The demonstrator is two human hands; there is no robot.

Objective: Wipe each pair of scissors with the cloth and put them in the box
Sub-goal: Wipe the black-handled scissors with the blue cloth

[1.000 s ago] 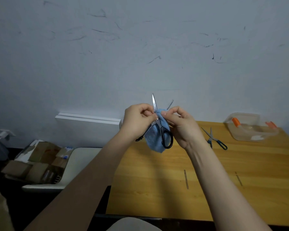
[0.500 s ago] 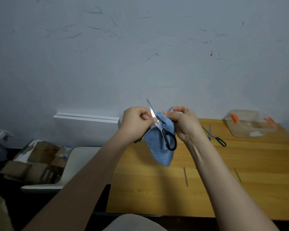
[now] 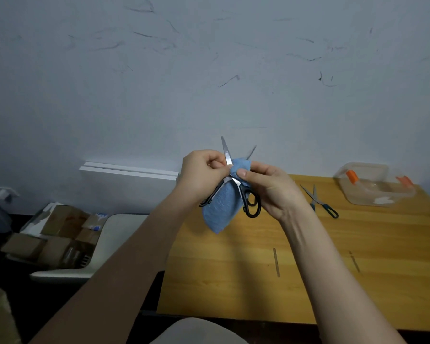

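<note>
Left hand [image 3: 201,177] is pinching the spread scissors [image 3: 243,194]; right hand [image 3: 271,192] is clamping cloth [image 3: 219,209] round one blade; the bare blade pointing to twelve o'clock is likely risking a cut on any slip.

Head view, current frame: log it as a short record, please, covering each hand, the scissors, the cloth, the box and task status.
left hand: grips the black-handled scissors near the pivot
right hand: pinches the blue cloth round one blade
black-handled scissors: held above the table, blades apart, tips up
other scissors: lies on the table, left of the box, untouched
box: clear, orange clips, far right of the table; no scissors visible inside
status: one pair at the cloth; none boxed yet
</note>
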